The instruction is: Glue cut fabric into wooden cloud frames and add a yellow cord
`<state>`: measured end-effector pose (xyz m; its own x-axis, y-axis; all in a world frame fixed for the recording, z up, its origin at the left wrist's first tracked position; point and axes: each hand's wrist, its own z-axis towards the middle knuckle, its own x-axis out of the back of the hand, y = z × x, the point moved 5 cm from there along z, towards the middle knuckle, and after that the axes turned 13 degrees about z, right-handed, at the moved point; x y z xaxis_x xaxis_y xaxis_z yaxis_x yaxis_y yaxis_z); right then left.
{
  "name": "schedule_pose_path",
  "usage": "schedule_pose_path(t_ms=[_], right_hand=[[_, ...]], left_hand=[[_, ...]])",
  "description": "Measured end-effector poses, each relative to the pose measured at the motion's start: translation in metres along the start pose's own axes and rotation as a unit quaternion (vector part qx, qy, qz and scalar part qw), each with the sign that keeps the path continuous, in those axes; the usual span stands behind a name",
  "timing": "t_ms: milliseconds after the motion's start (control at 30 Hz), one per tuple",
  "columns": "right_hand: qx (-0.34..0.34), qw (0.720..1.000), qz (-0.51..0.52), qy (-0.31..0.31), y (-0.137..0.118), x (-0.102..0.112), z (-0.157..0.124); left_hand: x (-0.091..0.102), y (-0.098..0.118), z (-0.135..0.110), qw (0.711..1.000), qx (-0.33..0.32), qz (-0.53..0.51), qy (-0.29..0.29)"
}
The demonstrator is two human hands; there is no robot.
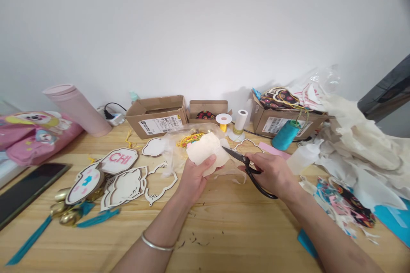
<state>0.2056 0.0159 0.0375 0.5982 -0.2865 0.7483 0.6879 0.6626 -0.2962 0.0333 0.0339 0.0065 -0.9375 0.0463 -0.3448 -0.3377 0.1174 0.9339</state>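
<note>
In the middle of the head view, my left hand (197, 179) is closed on a cream piece of cloth (206, 149), thumb on top, held above the table. My right hand (272, 172) grips black-handled scissors (245, 160). Their tips reach the right part of the cloth; whether the blades are apart is hard to make out. Behind the cloth lies a clear plastic bag (173, 140) with yellow cords (190, 139) in it. White cut-out frames (124, 187) and an oval piece lettered CHI (119, 161) lie left of my left hand.
Cardboard boxes (156, 115) stand along the wall. Thread spools (241, 120), a teal thread cone (286, 134) and a white bottle (303, 155) are behind my right hand. Fabric scraps (344, 202) and cream cloth (365, 136) lie right. Brass bells (70, 215), a phone (30, 192) and a pink tumbler (78, 108) are left.
</note>
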Motion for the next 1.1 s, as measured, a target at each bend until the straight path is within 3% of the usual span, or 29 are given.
schedule_pose_path(t_ms=[200, 467, 867, 1100], right_hand=[[0.017, 1.0, -0.018, -0.001, -0.0002, 0.0101, 0.0028], [-0.059, 0.992, 0.084, -0.079, 0.0034, 0.0086, 0.0041], [-0.018, 0.995, 0.07, -0.062, 0.0026, 0.0074, 0.0054], [-0.007, 0.997, 0.067, -0.048, -0.0008, 0.0076, 0.0066]], left_hand=[[0.0011, 0.0013, 0.0008, 0.999, 0.003, 0.03, -0.015], [0.0026, 0.0027, 0.0024, 0.998, -0.008, 0.047, -0.028], [0.0028, 0.0006, 0.0031, 0.997, -0.003, 0.055, -0.053], [0.0049, 0.0008, 0.0038, 0.998, 0.003, 0.047, -0.03]])
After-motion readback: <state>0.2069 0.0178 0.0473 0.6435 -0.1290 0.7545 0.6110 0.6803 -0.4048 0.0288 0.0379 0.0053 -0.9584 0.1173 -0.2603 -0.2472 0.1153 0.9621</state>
